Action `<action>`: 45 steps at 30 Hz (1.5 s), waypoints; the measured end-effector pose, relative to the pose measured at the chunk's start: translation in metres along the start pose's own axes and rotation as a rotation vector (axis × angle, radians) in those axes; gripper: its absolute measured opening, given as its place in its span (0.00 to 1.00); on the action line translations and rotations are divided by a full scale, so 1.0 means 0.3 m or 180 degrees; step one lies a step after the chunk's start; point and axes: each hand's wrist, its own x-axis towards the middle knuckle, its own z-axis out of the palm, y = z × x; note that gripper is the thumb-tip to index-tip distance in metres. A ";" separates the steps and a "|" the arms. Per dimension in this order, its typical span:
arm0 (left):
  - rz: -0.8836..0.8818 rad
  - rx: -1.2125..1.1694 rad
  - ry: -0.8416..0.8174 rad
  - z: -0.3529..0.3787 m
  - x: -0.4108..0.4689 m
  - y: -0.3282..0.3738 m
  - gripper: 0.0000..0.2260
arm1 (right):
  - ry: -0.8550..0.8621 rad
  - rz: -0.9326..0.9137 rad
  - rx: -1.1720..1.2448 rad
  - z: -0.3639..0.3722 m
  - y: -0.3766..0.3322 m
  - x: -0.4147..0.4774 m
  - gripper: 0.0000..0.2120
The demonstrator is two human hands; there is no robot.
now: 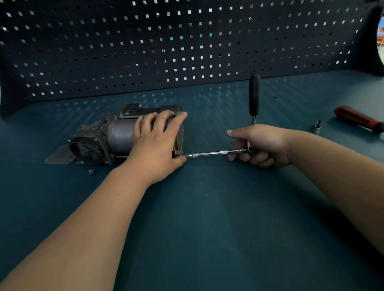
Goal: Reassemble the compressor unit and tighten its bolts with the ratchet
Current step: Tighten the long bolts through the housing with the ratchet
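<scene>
The grey compressor unit [107, 141] lies on its side on the dark teal bench, left of centre. My left hand [160, 141] rests over its right end, fingers curved on the housing. My right hand [259, 145] grips the head of the ratchet [215, 153]. Its chrome extension runs level to the left and meets the compressor's lower right corner, where the bolt is hidden by my thumb. The ratchet's black handle [254, 95] sticks up and away from my right hand.
A red-handled screwdriver [360, 119] lies at the right edge, with a loose socket [317, 127] beside it. A small bolt [92, 172] sits in front of the compressor. A dark pegboard [177, 37] walls off the back of the bench.
</scene>
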 end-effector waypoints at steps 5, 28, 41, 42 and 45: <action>-0.0115 -0.0508 0.0020 -0.033 0.010 -0.045 0.49 | 0.0033 -0.0099 -0.0028 0.014 0.012 -0.009 0.27; -0.0436 -0.0033 -0.0333 -0.035 0.012 -0.099 0.49 | 0.1006 -0.2042 -0.2547 0.004 0.096 -0.041 0.08; -0.0669 -0.0066 -0.0097 -0.096 0.030 -0.068 0.36 | 0.0560 -0.1547 -0.2474 -0.049 0.055 -0.081 0.07; -0.0644 -0.0088 -0.0071 -0.099 0.030 -0.071 0.34 | 0.0764 -0.1671 -0.2741 -0.079 0.062 -0.082 0.05; -0.0512 -0.0178 0.0054 -0.108 0.030 -0.078 0.30 | 0.1441 -0.1828 -0.1970 -0.138 0.082 -0.076 0.06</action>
